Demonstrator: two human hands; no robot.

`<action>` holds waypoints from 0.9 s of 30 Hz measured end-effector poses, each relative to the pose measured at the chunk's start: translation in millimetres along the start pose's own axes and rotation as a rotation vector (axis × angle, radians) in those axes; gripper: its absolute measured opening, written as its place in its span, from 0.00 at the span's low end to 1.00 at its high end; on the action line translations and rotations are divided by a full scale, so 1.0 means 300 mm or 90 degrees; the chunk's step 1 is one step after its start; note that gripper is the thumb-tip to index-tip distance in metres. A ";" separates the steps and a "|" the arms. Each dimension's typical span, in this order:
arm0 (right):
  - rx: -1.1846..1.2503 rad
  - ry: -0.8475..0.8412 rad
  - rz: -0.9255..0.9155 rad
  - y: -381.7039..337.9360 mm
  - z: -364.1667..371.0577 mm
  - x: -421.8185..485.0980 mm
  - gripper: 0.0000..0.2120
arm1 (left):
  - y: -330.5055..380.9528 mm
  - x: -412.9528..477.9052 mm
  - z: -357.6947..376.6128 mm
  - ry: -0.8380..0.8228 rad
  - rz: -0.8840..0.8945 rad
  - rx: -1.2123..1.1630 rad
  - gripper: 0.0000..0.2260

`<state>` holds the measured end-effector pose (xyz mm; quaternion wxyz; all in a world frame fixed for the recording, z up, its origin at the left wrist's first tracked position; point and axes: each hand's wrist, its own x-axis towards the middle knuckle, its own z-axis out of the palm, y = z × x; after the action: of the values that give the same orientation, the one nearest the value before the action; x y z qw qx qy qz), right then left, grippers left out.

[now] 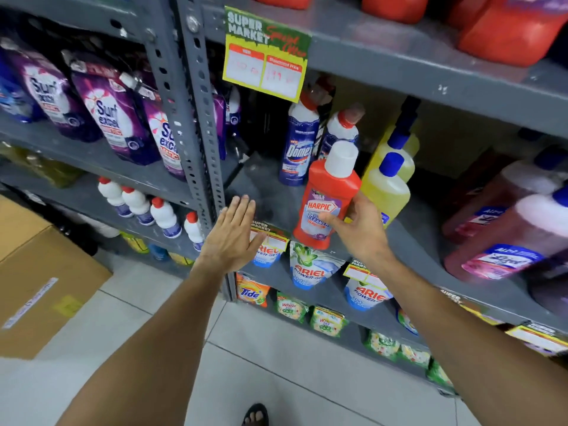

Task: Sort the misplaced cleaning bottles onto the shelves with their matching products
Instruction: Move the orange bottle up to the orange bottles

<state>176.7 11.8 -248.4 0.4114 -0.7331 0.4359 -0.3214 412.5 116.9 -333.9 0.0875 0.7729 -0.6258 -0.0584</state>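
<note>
A red Harpic bottle (327, 198) with a white cap stands tilted at the front edge of a grey shelf (261, 192). My right hand (359, 227) grips its lower right side. Just behind it are two blue Domex bottles (298, 146) with red caps and two yellow bottles (388, 186) with blue caps. My left hand (235, 236) is flat and spread at the shelf's front edge, left of the Harpic bottle, holding nothing.
Pink Lizol bottles (510, 241) lie at the right of the same shelf. Red jugs (510, 29) stand on the shelf above. Purple Surf pouches (113, 115) and small white bottles (163, 215) fill the left rack. Ariel pouches (307, 265) hang below. A cardboard box (40, 278) sits on the floor at left.
</note>
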 end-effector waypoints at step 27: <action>0.059 0.176 -0.312 -1.032 -0.537 0.241 0.33 | 0.253 0.195 -0.919 0.289 0.014 -0.015 0.31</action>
<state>189.0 -18.5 106.4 0.2914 -0.7463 0.2821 -0.5278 407.3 61.5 -47.5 0.2359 0.7580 -0.5979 0.1109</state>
